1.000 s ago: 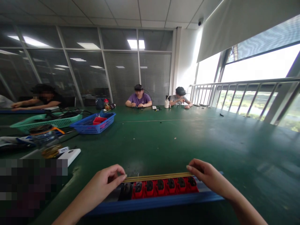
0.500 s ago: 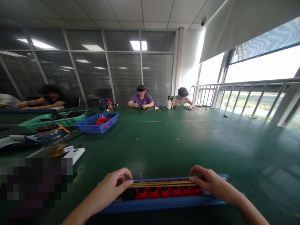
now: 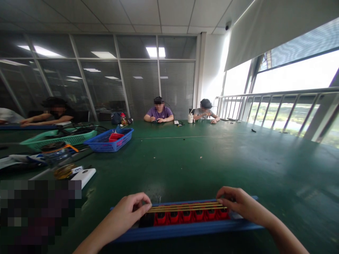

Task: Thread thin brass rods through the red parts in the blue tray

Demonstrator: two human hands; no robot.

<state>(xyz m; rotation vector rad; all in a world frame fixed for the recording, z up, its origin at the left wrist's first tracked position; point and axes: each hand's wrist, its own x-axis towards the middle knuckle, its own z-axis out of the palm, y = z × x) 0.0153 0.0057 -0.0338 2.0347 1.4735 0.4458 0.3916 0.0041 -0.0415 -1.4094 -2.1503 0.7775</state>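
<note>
Several thin yellow strips stretch side by side between my two hands. My left hand pinches their left ends between thumb and fingers. At the right ends my right hand is closed in a similar pinch. What exactly the strips are, I cannot tell. They lie across or just above a row of red compartments with dark pieces inside. A long blue tray holds this row, and a black block sits at its left end.
On the green table, to the left, stand a blue basket with a red box, a green basket, a jar and a white device. Co-workers sit across the table, one in a purple shirt.
My right hand has shifted slightly to the right along the strips. My left hand stays almost in place, still pinching the left ends.
</note>
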